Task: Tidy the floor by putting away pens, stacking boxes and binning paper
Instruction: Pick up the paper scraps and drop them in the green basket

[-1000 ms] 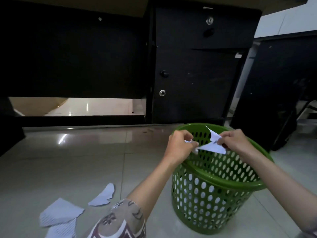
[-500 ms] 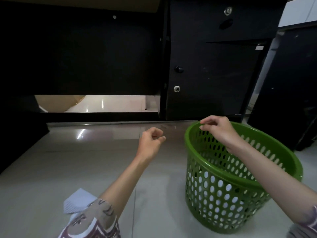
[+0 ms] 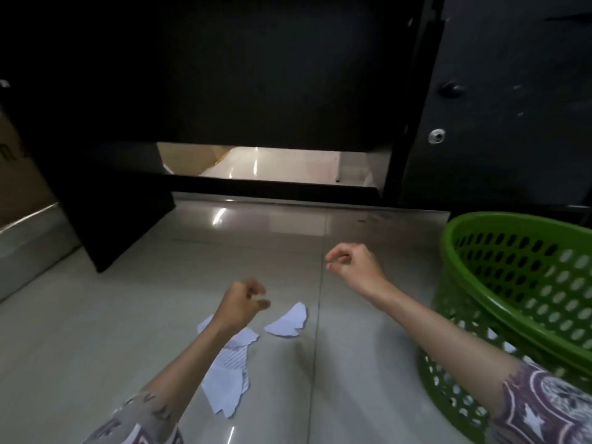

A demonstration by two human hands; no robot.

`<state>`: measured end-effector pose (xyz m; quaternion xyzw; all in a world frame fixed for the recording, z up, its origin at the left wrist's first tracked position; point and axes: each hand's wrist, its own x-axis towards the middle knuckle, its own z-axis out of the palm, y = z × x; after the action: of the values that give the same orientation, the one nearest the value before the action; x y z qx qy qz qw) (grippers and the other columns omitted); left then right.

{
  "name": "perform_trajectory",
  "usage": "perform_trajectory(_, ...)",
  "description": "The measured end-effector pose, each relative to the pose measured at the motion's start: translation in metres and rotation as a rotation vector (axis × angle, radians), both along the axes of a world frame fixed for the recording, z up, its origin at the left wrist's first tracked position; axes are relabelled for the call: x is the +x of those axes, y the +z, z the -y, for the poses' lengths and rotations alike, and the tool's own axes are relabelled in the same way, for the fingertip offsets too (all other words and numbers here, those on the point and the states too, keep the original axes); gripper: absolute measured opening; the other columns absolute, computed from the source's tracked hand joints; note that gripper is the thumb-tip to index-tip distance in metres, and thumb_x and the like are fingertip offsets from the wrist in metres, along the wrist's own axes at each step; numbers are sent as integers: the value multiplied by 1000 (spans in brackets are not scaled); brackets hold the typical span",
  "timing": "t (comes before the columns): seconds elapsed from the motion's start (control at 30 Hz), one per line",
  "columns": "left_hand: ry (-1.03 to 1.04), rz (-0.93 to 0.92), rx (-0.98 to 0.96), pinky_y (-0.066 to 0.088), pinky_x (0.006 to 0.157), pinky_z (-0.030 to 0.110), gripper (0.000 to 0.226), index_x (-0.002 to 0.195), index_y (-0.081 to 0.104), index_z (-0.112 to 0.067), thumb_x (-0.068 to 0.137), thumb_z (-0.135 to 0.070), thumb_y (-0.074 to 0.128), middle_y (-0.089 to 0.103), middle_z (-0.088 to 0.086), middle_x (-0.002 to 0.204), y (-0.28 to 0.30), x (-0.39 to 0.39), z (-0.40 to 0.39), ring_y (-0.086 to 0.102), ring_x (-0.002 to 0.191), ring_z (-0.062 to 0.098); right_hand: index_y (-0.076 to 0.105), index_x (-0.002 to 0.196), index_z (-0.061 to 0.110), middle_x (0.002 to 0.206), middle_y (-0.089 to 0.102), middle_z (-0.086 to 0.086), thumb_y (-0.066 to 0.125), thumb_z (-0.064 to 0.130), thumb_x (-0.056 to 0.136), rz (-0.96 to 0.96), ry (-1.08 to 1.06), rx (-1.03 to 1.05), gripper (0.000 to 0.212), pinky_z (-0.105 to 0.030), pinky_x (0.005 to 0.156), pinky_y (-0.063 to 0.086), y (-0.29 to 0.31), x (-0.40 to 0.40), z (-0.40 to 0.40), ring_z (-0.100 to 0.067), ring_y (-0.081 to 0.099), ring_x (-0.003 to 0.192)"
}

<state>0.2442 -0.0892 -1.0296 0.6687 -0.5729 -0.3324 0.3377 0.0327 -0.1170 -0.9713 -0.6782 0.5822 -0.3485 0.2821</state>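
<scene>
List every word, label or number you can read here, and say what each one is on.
None can be read.
Cardboard box at the left edge: dark printing, cut off and too blurred.
Torn paper pieces on the floor: printed lines, too small and blurred.
Green bin: no label visible.

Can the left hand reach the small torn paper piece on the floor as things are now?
Probably yes. The left hand holds nothing, and the small paper piece lies on bare floor just to its right, with nothing between them.
</scene>
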Motion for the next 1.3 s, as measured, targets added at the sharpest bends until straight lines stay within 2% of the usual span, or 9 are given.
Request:
perform_trajectory(0.1,-15,188,79,35,71,21,21,93,61,-8,76,-5,73,57,7,96,-38,32,-15,49,87,17,68,90,1,91,68,-16,64,-1,78,-34,64,55,13,-23,70,38,-32,15,13,-17,54,81)
perform_trajectory(0.17,-37,293,145,40,78,26,24,93,55,-11,77,-10,73,59,11,106,-60,50,-24,54,93,21,68,90,2,86,63,-10,63,-2,78,-52,92,88,13,-22,70,37,-51,22,20,-17,53,83)
perform_trajectory(0.3,-132,424,276,42,93,29,44,115,55,-11,76,-17,74,52,11,125,-93,71,-38,49,116,25,67,91,5,84,58,-5,63,2,80,-102,127,145,12,-20,67,33,-84,35,27,-16,52,82)
perform_trajectory(0.5,-333,667,354,37,100,29,64,131,45,-17,74,-22,74,40,10,135,-120,75,-37,38,125,25,67,95,6,93,59,-6,61,5,82,-162,193,174,14,-21,66,33,-117,47,29,-15,53,87)
perform_trajectory(0.77,-353,679,364,23,80,28,37,89,40,-20,74,-24,73,37,-2,102,-132,78,-27,36,107,20,62,100,9,109,54,-6,59,2,82,-194,243,206,20,-21,77,34,-144,55,37,-16,50,95)
perform_trajectory(0.83,-352,670,349,22,79,29,39,92,38,-20,74,-23,73,40,-3,99,-135,78,-27,34,98,17,61,104,7,113,55,-9,59,2,82,-221,251,203,23,-21,76,33,-150,58,42,-17,50,97)
perform_trajectory(1.0,-386,696,341,21,83,31,52,118,46,-20,74,-22,73,40,5,124,-135,76,-26,33,120,24,52,122,10,128,49,-9,56,9,85,-402,307,203,37,-25,94,34,-169,69,58,-22,41,123)
perform_trajectory(1.2,-432,726,317,21,81,33,33,97,56,-19,71,-24,75,31,-1,103,-134,77,-21,35,113,25,43,133,20,138,42,-1,58,18,82,-707,389,246,53,-30,105,20,-185,79,75,-19,32,131)
perform_trajectory(1.3,-450,723,310,19,79,33,31,84,46,-25,71,-23,74,32,-2,100,-135,78,-20,35,111,23,47,127,22,131,44,-3,58,16,79,-751,373,271,50,-33,102,21,-191,82,79,-21,34,126)
